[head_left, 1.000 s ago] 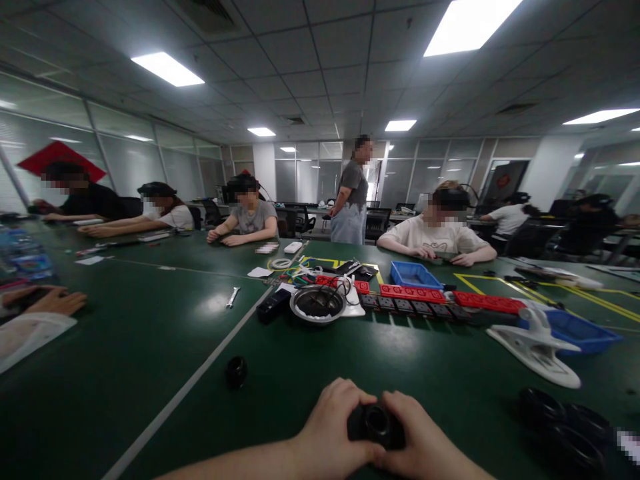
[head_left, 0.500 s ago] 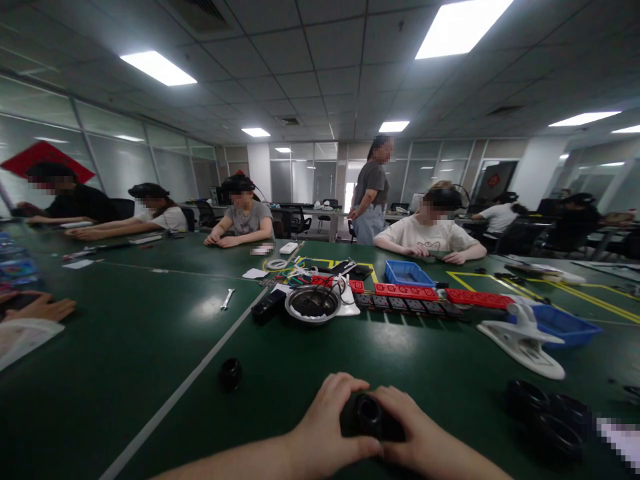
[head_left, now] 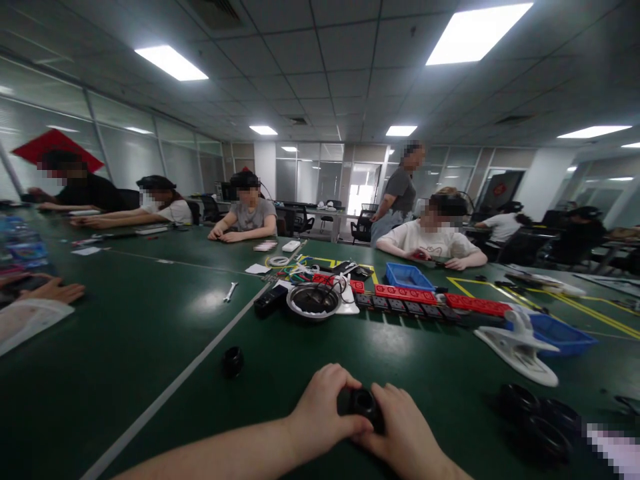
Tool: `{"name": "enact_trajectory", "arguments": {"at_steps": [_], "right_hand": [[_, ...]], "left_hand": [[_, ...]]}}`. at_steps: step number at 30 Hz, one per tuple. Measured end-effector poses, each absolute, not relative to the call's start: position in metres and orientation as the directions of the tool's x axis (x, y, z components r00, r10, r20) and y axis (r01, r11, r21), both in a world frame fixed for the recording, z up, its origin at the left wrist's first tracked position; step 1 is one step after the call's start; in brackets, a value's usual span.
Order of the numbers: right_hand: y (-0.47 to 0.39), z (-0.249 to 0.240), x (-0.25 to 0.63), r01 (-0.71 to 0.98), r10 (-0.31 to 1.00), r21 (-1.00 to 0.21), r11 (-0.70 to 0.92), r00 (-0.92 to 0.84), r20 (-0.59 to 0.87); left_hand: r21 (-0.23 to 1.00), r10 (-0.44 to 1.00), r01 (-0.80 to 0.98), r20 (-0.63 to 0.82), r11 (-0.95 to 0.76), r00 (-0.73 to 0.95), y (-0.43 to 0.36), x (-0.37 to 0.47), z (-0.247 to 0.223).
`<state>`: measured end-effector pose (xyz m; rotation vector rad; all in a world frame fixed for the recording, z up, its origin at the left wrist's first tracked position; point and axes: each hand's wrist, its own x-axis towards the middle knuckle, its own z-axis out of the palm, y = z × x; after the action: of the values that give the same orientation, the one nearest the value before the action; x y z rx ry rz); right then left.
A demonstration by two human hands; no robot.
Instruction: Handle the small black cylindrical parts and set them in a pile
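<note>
Near the front edge of the table, my left hand (head_left: 324,404) and my right hand (head_left: 403,427) close around a black, round, hollow part (head_left: 364,401) from both sides. Its round opening faces up toward me, while my fingers and thumbs cover most of its sides. A similar black ring-shaped piece (head_left: 233,361) stands alone on the green table to the left. Off to my right sits a cluster of several larger black rings (head_left: 543,427), partly blurred.
Beyond my hands lie a metal bowl (head_left: 313,302), a black handheld device (head_left: 271,301), red socket strips (head_left: 405,293), a white clamp-like stand (head_left: 520,353) and blue trays (head_left: 409,276). A small wrench (head_left: 230,292) rests left of them. A neighbour's hand (head_left: 60,291) is at far left; several people sit around.
My hands and the black part sit slightly further left and higher in view, still together. The camera view has tilted a little. The standing person has moved right.
</note>
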<state>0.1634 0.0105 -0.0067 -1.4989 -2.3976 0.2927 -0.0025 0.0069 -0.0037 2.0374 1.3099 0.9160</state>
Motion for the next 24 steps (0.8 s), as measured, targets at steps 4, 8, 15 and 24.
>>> {"name": "enact_trajectory", "arguments": {"at_steps": [4,8,15,24], "right_hand": [[0.008,0.001,0.17,0.768,0.853,-0.384,0.512,-0.506,0.126],[0.012,0.013,0.183,0.668,0.775,-0.5,0.551,-0.632,0.01],[0.025,0.006,0.191,0.631,0.77,-0.57,0.526,-0.638,0.005],[0.01,-0.004,0.163,0.83,0.889,-0.318,0.458,-0.426,0.17]], "left_hand": [[0.769,0.902,0.489,0.27,-0.412,0.337,0.009,-0.006,-0.008],[0.739,0.864,0.476,0.291,-0.476,0.412,0.008,-0.008,-0.007],[0.749,0.882,0.515,0.199,-0.418,0.427,0.006,-0.004,0.0],[0.724,0.949,0.614,0.231,-0.316,0.216,0.001,0.005,-0.006]]}}
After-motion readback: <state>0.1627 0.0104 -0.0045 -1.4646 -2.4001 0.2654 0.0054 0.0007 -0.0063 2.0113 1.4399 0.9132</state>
